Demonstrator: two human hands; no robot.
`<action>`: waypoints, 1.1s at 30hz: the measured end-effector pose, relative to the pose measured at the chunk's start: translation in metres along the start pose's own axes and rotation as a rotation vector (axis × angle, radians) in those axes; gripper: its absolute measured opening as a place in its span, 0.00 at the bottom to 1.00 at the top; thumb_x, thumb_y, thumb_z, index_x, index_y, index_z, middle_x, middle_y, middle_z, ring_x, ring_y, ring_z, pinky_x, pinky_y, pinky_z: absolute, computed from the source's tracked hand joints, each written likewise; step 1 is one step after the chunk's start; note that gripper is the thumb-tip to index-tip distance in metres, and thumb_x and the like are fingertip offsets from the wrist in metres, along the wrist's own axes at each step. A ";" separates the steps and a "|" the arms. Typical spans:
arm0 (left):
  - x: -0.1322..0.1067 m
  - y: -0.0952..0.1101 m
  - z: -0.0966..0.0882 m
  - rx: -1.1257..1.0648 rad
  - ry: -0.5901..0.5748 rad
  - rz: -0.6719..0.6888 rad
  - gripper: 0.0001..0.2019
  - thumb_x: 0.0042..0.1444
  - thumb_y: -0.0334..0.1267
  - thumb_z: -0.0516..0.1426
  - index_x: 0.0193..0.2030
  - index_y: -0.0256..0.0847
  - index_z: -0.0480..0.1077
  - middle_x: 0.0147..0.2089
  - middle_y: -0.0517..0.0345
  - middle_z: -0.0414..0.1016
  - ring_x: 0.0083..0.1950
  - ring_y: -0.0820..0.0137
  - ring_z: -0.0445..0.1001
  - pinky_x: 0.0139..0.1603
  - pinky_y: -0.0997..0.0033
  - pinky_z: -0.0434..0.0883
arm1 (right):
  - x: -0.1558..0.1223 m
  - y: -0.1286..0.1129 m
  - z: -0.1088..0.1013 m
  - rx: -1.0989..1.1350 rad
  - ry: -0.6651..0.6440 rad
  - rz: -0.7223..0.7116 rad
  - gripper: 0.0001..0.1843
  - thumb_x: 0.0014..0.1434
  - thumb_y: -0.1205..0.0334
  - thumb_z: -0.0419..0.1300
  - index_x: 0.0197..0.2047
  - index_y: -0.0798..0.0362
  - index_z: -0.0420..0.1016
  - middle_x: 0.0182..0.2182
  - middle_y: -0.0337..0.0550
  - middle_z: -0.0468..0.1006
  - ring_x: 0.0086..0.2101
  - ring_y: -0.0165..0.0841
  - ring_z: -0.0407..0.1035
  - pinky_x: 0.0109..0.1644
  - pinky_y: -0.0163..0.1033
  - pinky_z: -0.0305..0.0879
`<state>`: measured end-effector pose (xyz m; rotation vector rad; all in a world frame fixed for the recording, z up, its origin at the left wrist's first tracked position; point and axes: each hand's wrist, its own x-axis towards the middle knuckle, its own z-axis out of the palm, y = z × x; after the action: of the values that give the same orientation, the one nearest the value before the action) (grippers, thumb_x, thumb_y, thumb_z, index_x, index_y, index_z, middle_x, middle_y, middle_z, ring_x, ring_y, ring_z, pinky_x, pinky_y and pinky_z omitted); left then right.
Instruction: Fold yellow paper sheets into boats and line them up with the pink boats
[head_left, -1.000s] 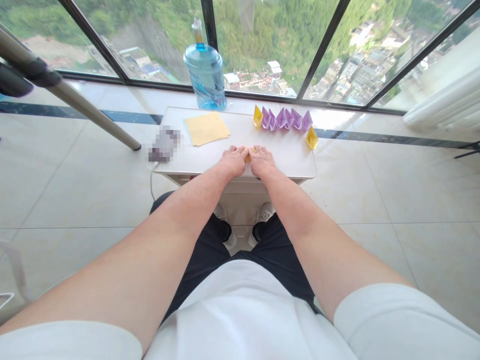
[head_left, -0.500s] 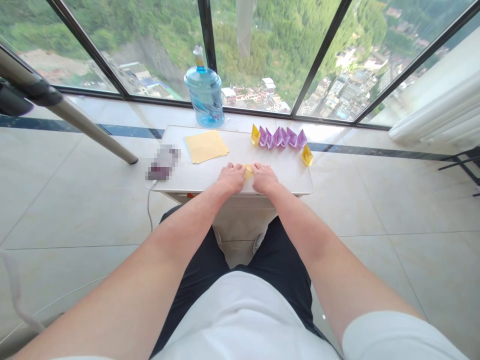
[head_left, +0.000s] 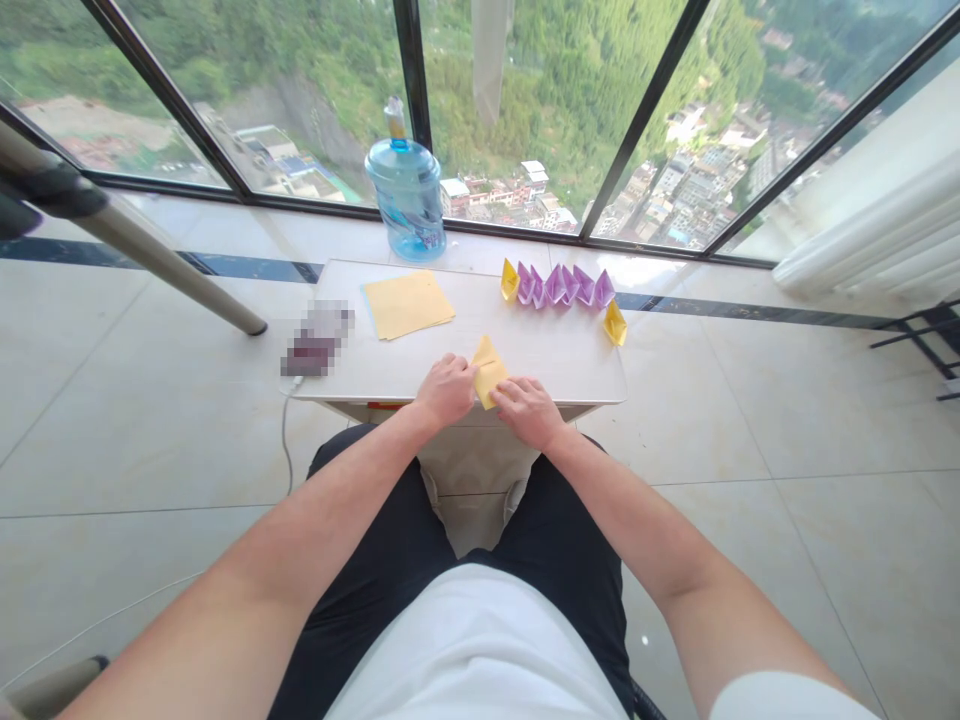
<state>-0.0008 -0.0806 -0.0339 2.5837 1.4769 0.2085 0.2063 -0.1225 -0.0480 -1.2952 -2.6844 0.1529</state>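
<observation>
A small piece of folded yellow paper [head_left: 489,372] is between my hands, near the front edge of the white table [head_left: 405,368]. My left hand [head_left: 448,388] pinches its left edge. On its lower right side, my right hand [head_left: 528,408] grips the paper with thumb and fingers. Further back on the left lies a stack of yellow paper sheets [head_left: 409,304]. A row of purple folded paper boats [head_left: 556,285] stands at the back right, with a yellow paper boat [head_left: 510,280] at its left end and another yellow paper boat [head_left: 615,324] at its right.
A blue water jug [head_left: 406,200] stands behind the table by the window. At the table's left end lies a blurred-out object [head_left: 319,338] with a white cable [head_left: 286,440]. A beige pole [head_left: 180,260] slants in from the left. A white curtain [head_left: 862,235] hangs on the right.
The folded paper has been turned and now shows more of its surface. Both hands have come slightly nearer to me, going from pressing down at its sides to gripping it.
</observation>
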 end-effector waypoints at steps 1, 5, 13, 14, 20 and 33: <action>-0.002 0.000 0.003 -0.009 0.021 -0.009 0.17 0.62 0.34 0.48 0.48 0.36 0.76 0.44 0.40 0.74 0.52 0.53 0.68 0.55 0.53 0.66 | 0.001 0.001 0.001 -0.011 0.009 0.004 0.15 0.67 0.62 0.55 0.54 0.51 0.74 0.53 0.51 0.75 0.57 0.43 0.62 0.63 0.49 0.53; -0.013 -0.004 0.016 -0.083 0.155 -0.018 0.18 0.64 0.36 0.48 0.54 0.39 0.74 0.58 0.42 0.72 0.62 0.54 0.65 0.61 0.52 0.64 | 0.003 0.005 0.000 -0.037 0.076 0.049 0.14 0.70 0.60 0.50 0.48 0.52 0.76 0.49 0.50 0.78 0.57 0.43 0.62 0.63 0.48 0.51; -0.018 -0.014 0.028 -0.185 0.192 0.109 0.19 0.67 0.37 0.46 0.59 0.40 0.71 0.64 0.49 0.71 0.69 0.62 0.63 0.71 0.54 0.57 | 0.008 0.002 -0.007 -0.028 0.047 0.043 0.15 0.69 0.63 0.50 0.44 0.49 0.78 0.48 0.46 0.79 0.50 0.40 0.65 0.55 0.47 0.54; -0.018 -0.014 0.028 -0.187 0.196 0.114 0.18 0.67 0.37 0.46 0.57 0.40 0.72 0.64 0.49 0.72 0.69 0.62 0.63 0.71 0.54 0.57 | 0.008 0.003 -0.007 -0.023 0.038 0.046 0.14 0.69 0.63 0.50 0.42 0.49 0.79 0.46 0.46 0.79 0.49 0.40 0.65 0.54 0.46 0.55; -0.025 -0.017 0.025 -0.217 0.143 0.190 0.17 0.66 0.38 0.48 0.55 0.42 0.73 0.66 0.49 0.70 0.72 0.62 0.60 0.73 0.49 0.52 | 0.010 0.013 -0.007 0.042 0.025 0.081 0.12 0.68 0.60 0.54 0.41 0.49 0.80 0.46 0.46 0.80 0.50 0.38 0.68 0.54 0.44 0.58; -0.029 -0.019 0.015 -0.160 0.070 0.260 0.19 0.62 0.36 0.52 0.58 0.50 0.74 0.66 0.47 0.69 0.71 0.58 0.62 0.73 0.43 0.52 | 0.014 0.029 -0.004 0.233 0.062 0.136 0.10 0.66 0.65 0.58 0.40 0.48 0.83 0.48 0.42 0.82 0.51 0.35 0.70 0.58 0.41 0.63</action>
<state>-0.0289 -0.0972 -0.0540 2.6523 1.0898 0.4341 0.2205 -0.0931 -0.0471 -1.3827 -2.4401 0.4214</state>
